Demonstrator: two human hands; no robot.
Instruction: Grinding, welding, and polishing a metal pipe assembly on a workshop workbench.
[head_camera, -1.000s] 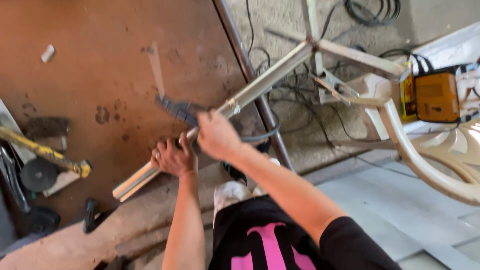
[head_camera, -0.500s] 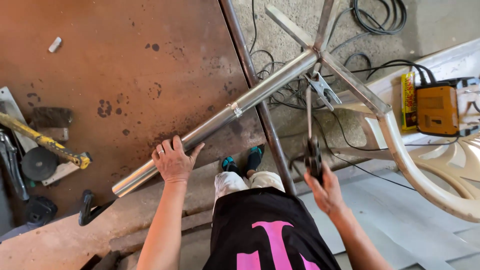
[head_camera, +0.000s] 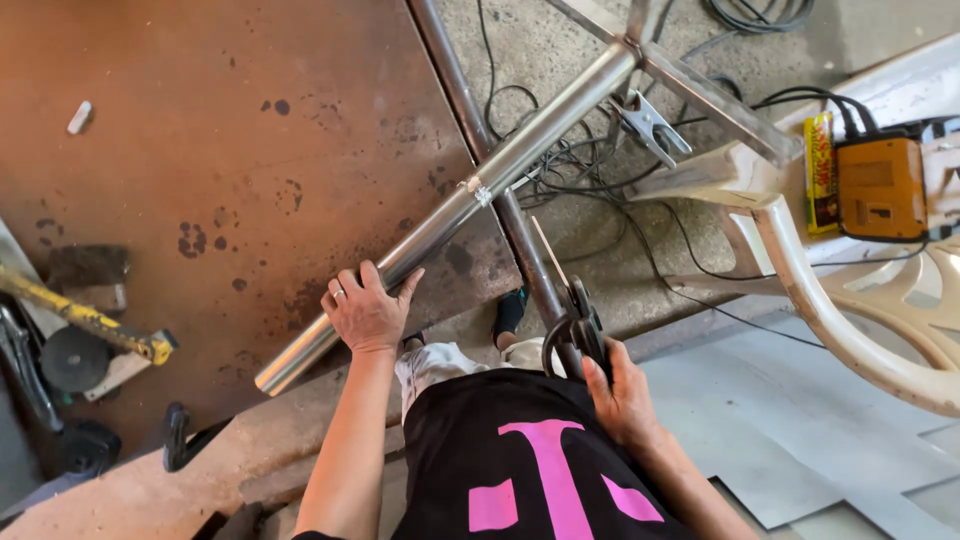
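On the rusty steel table (head_camera: 200, 150), a long shiny steel tube (head_camera: 450, 215) lies diagonal, low end near the table's front edge, upper end running off past the table's right edge to a welded joint (head_camera: 628, 45) w/ other bars. Left hand (head_camera: 368, 310) sits flat on top of the tube near its low end, fingers spread and curled a bit over it, pressing down rather than wrapped around, so more a palm hold than a real grip. Ring on one finger.

Right hand (head_camera: 622, 395) is off the table's right front corner, closed around the dark handle of an electrode holder (head_camera: 578, 325); a thin welding rod (head_camera: 548, 255) sticks up out of it toward the tube, tip stops short, not touching afaict. The holder is just right of the dark pipe (head_camera: 490, 170) that runs along the table's right edge.

Other stuff: a metal spring clamp (head_camera: 650, 125) is hanging on the frame right of the table, cables (head_camera: 560, 170) tangled on the concrete below it. Further right, a cream plastic chair (head_camera: 820, 290) w/ an orange welder box (head_camera: 880, 188) on it. At the table's left edge a yellow-handled tool (head_camera: 85, 318) and a grinder disc (head_camera: 72, 358). Small white chalk bit (head_camera: 79, 117) on the table's far left part.
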